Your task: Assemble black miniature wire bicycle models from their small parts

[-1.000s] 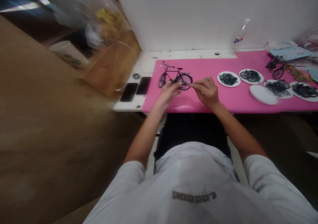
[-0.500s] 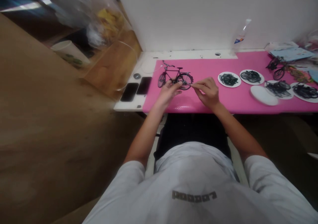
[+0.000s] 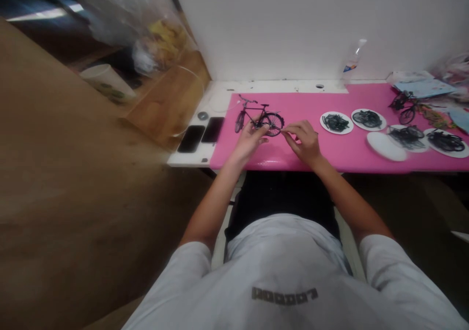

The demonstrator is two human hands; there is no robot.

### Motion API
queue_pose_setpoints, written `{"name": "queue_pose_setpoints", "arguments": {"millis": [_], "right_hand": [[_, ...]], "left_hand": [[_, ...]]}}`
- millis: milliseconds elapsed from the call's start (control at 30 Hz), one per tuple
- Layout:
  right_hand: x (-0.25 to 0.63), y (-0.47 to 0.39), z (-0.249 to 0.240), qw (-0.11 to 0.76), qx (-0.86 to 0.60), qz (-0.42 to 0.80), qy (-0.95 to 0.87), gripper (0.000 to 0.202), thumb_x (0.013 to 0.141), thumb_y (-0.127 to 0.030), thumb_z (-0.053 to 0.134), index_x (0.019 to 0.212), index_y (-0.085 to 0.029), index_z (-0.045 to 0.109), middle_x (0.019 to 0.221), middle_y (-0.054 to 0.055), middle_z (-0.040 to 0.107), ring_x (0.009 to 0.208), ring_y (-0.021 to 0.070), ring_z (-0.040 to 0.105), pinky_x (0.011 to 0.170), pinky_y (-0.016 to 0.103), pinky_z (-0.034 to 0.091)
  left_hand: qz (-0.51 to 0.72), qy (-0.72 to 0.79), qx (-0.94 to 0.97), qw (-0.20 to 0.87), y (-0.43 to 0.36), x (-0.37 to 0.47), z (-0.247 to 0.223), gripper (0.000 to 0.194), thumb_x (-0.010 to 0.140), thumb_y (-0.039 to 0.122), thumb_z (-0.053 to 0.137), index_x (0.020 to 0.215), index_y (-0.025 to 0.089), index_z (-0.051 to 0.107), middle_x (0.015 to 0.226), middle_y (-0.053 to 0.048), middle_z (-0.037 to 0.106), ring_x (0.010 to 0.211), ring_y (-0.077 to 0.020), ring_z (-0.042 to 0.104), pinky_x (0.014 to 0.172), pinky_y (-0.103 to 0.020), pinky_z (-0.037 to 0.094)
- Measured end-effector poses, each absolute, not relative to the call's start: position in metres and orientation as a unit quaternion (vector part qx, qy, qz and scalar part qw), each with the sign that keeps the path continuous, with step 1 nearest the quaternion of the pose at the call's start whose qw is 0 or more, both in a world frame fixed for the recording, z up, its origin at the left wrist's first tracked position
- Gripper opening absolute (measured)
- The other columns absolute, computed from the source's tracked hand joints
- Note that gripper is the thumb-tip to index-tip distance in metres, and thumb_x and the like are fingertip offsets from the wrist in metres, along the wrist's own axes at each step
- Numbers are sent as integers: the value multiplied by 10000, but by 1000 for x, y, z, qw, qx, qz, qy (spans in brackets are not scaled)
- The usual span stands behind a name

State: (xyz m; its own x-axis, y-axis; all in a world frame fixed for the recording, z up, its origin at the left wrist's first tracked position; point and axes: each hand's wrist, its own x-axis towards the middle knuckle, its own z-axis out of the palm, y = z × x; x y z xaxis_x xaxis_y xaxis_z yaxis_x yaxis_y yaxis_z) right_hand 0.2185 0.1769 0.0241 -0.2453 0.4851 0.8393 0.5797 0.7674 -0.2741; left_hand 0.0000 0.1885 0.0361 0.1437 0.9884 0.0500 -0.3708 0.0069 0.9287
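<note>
A small black model bicycle (image 3: 252, 113) is held upright over the pink mat, its handlebar to the left. My left hand (image 3: 251, 137) is closed on its lower frame, with the thumb near the rear wheel (image 3: 273, 123). At the right edge of that wheel, my right hand (image 3: 303, 138) is pinched, its fingertips against the rim or on a tiny part there. What sits between those fingertips is too small to make out.
White plates of dark parts (image 3: 336, 123) stand on the pink mat (image 3: 308, 103) to the right, beside a white lid-like disc (image 3: 385, 146). Another model bicycle (image 3: 406, 109) stands at far right. Two phones (image 3: 191, 138) lie left; a bottle (image 3: 354, 59) stands at the back.
The whole view has shifted slightly, so the table sits a little lower. Both hands keep nearly the same places at the bicycle.
</note>
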Motion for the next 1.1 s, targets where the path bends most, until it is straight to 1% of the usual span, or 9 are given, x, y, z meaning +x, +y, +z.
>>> {"name": "queue_pose_setpoints", "arguments": {"millis": [200, 333, 533, 700, 833, 967, 1100], "right_hand": [[219, 179, 22, 518, -329, -71, -787, 128, 1072, -294, 698, 1092, -283, 824, 982, 73, 796, 902, 237, 730, 778, 408, 634], [219, 179, 22, 519, -324, -80, -787, 130, 1075, -300, 702, 1086, -289, 831, 966, 68, 803, 882, 229, 733, 754, 394, 636], [219, 179, 22, 518, -327, -65, -788, 134, 1075, -300, 705, 1081, -282, 838, 973, 70, 807, 884, 225, 745, 774, 390, 651], [219, 178, 21, 510, -330, -35, -793, 172, 1091, -339, 690, 1076, -265, 844, 1001, 71, 813, 815, 184, 742, 752, 343, 645], [218, 179, 19, 508, -328, -37, -796, 174, 1084, -339, 702, 1068, -256, 854, 996, 70, 823, 817, 175, 753, 737, 312, 646], [219, 179, 16, 505, -337, -32, -794, 171, 1078, -334, 710, 1078, -257, 863, 1004, 70, 832, 814, 172, 756, 731, 298, 650], [219, 179, 15, 498, -347, -17, -795, 180, 1080, -352, 710, 1080, -266, 869, 1020, 66, 839, 793, 165, 749, 710, 290, 647]], "left_hand": [[560, 370, 427, 606, 190, 0, 33, 561, 799, 328, 952, 1295, 271, 697, 1080, -30, 806, 915, -150, 769, 783, -251, 566], [560, 371, 414, 614, 194, 0, 29, 533, 797, 320, 953, 1259, 245, 699, 1104, -46, 813, 948, -165, 789, 820, -267, 593], [561, 380, 408, 612, 195, 0, 27, 495, 793, 306, 951, 1212, 226, 700, 1113, -62, 816, 979, -179, 800, 831, -270, 599], [551, 391, 421, 605, 192, 0, 33, 556, 723, 260, 979, 1202, 236, 696, 1106, -55, 814, 1007, -191, 795, 849, -285, 576], [549, 395, 431, 597, 190, 1, 34, 603, 668, 256, 1002, 1189, 230, 701, 1078, -52, 811, 1014, -200, 787, 858, -299, 565], [549, 406, 445, 579, 192, 1, 30, 600, 663, 280, 1000, 1184, 219, 708, 1099, -65, 818, 1019, -200, 779, 842, -290, 559], [550, 415, 449, 569, 194, 0, 27, 564, 682, 287, 992, 1166, 209, 714, 1104, -75, 823, 972, -192, 778, 814, -281, 559]]}}
